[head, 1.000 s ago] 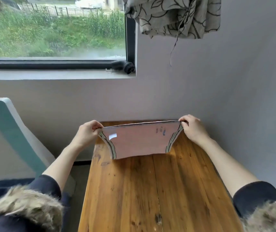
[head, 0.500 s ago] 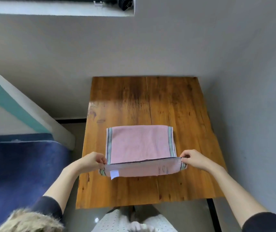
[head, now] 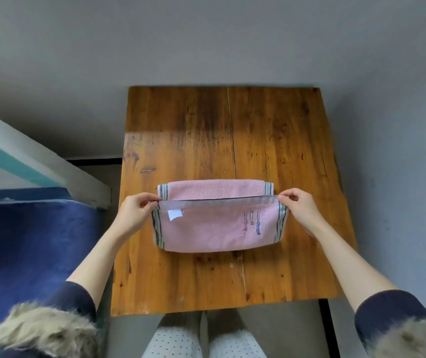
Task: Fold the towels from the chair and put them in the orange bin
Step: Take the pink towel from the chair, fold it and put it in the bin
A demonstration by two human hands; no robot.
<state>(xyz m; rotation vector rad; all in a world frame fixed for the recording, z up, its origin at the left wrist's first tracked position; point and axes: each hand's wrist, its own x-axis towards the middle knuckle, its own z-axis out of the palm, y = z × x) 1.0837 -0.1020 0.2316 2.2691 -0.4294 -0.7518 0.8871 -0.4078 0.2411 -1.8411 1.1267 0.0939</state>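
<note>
Both hands, left [head: 134, 212] and right [head: 300, 210], pinch a corner of the pink towel [head: 217, 228] on the counter [head: 284, 140]; to fold well, the fingers should carry the raised edge evenly across and square the striped hems. A blue bed [head: 31, 244] lies left of the fingers; neither chair nor bin shows.

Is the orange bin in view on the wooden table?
No, the wooden table bears only the pink striped towel.
</note>
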